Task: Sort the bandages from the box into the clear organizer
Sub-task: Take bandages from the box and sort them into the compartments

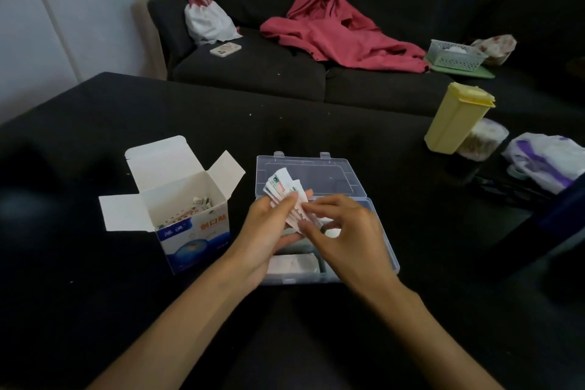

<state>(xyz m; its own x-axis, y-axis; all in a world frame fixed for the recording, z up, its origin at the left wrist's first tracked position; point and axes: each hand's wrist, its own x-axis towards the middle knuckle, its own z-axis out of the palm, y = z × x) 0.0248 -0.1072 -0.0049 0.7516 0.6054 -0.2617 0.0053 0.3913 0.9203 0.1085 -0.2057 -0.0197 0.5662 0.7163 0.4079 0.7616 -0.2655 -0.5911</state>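
Head view looks down on a white and blue cardboard box [190, 215] standing open on the black cloth-covered counter [79, 263]; red characters on its front panel read roughly as "创口贴", while the smaller white print on the blue patch is too blurred to read. More wrapped strips lie loose inside the box.

Just right of it sits the clear plastic organizer [384, 241] with its hinged lid folded back flat. Above its open tray the left hand [269, 231] grips a fanned stack of paper-wrapped bandages [285, 190], thumb curled across the front; their red and green printing is not legible. The right hand [342, 231] meets the lower end of the fan and pinches it between thumb and fingertips. Both hands hover over the organizer, where another pale stack of bandages [292, 264] lies in the near compartment.

Open black surface runs left of the box and beyond the lid to the counter's far edge, which stands close to a dark sofa [253, 73]. At the right a pale yellow lidded plastic container [456, 119] and a white and purple plastic bag [544, 158] crowd that side.
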